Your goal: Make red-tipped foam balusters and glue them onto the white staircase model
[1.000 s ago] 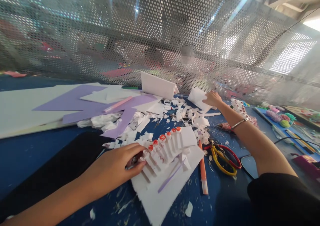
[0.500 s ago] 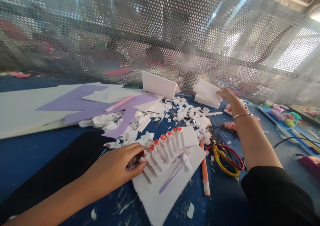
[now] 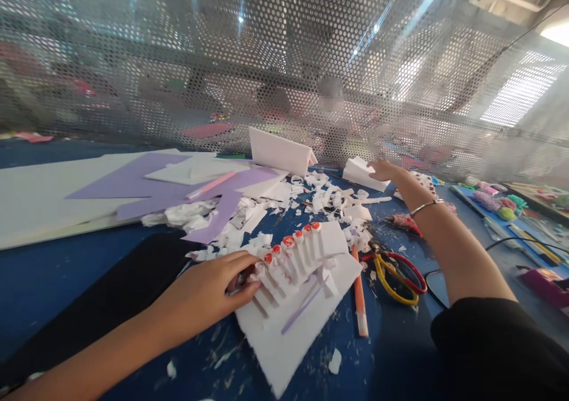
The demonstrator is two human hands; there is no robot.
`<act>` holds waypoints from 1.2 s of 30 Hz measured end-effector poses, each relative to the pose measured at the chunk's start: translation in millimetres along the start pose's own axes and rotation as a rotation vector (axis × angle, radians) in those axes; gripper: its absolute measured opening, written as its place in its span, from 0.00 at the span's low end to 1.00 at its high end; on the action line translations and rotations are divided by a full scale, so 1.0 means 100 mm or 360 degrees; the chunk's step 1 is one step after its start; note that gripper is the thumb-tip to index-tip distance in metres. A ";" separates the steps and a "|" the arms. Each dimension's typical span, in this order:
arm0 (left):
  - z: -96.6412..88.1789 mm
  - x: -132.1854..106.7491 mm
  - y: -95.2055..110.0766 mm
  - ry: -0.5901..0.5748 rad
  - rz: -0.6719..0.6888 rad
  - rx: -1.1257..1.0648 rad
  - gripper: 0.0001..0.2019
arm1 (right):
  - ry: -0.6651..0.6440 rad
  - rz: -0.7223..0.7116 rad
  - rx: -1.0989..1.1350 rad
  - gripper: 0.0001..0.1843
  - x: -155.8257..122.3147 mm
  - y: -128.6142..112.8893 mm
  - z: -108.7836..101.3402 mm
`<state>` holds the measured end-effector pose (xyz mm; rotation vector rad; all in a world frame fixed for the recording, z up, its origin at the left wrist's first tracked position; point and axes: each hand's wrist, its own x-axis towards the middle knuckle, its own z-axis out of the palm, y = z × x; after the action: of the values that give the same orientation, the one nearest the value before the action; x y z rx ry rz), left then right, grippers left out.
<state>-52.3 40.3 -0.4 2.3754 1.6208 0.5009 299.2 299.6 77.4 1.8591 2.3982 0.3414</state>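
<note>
My left hand [image 3: 207, 291] rests on the blue table, its fingers curled against the left end of a white foam-board model [image 3: 293, 282] with a row of white strips topped by red dots. My right hand [image 3: 384, 169] reaches far across the table and lies on a folded white foam piece [image 3: 362, 175] that sits on the table among the scraps. A silver bangle circles that wrist.
White paper scraps [image 3: 329, 202] litter the middle. Purple and white sheets [image 3: 133, 182] lie at the left. Red and yellow scissors [image 3: 393, 268] and an orange pen [image 3: 358, 297] lie right of the model. A perforated metal screen [image 3: 284, 63] rises behind. Craft items [image 3: 493, 202] sit far right.
My right hand lifted the folded white piece off the table, then lowered it back down onto the table. My left hand stayed on the model.
</note>
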 end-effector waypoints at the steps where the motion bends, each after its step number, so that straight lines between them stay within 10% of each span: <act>1: -0.01 0.00 0.01 -0.0042 -0.0009 0.0018 0.13 | 0.0016 -0.0056 -0.0010 0.17 -0.05 -0.05 -0.08; 14: -0.18 0.01 0.17 -0.0264 -0.0035 0.0213 0.18 | 0.0044 -0.0853 0.0262 0.14 -1.42 -0.61 -0.80; 18: -0.19 -0.01 0.19 -0.0250 -0.0031 0.0225 0.17 | 0.0180 -0.0690 0.0275 0.14 -1.46 -0.48 -0.83; 36: -0.21 0.00 0.08 0.0064 -0.0048 0.0560 0.18 | -0.0106 -0.0427 0.0164 0.17 -0.90 -0.58 0.18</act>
<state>-53.4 37.5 21.6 2.5927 1.8950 0.2768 271.1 201.5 40.8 1.5284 2.6189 0.1340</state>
